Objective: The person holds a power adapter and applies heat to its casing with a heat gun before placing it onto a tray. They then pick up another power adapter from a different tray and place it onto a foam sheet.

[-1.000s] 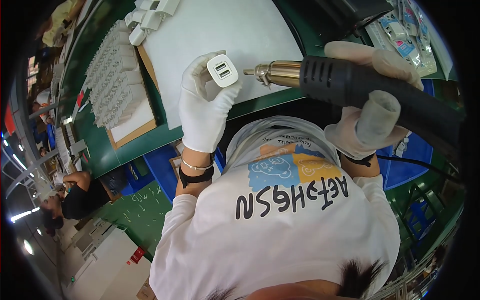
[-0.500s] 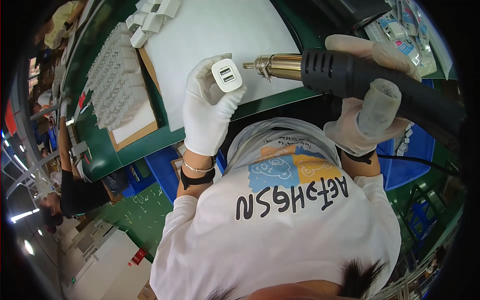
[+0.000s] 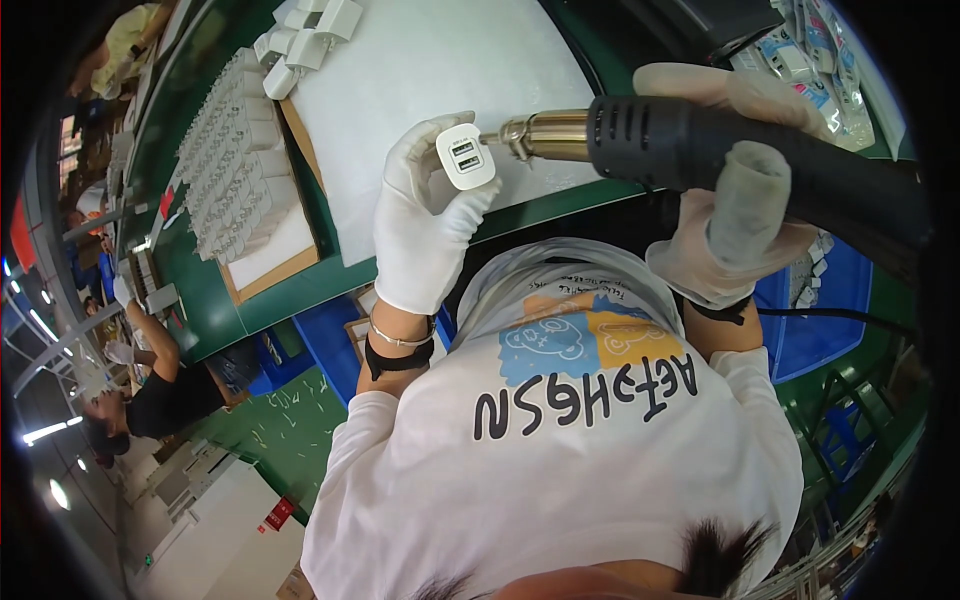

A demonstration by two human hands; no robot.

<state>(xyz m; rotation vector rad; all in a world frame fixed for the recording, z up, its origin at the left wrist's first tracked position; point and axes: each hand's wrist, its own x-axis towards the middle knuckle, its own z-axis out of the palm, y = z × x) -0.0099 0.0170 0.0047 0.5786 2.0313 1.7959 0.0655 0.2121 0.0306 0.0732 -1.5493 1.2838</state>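
My left hand (image 3: 422, 235), in a white glove, grips a small white USB charger (image 3: 467, 157) between thumb and fingers. Its face with two USB ports is turned up toward me. In my right hand (image 3: 705, 250), also gloved and with a pale cover over one digit, is a black hot-air gun (image 3: 640, 138) with a brass-coloured barrel and a thin nozzle. The nozzle tip lies right at the charger's upper right edge; whether it touches I cannot tell. Part of the right hand is hidden behind the gun's handle.
A white sheet (image 3: 350, 180) covers the green table (image 3: 225, 305). Left of it, rows of white pieces (image 3: 235, 160) stand on a board; more white chargers (image 3: 312, 40) are piled at the back. Blue bins (image 3: 825, 330) sit below the edge. Bagged packs (image 3: 800, 60) lie far right. A co-worker (image 3: 165, 400) is at left.
The charger in my left hand has shifted slightly right and down. The hot-air gun has moved left, closing the gap to the charger. The co-worker's arm at left has bent and lowered.
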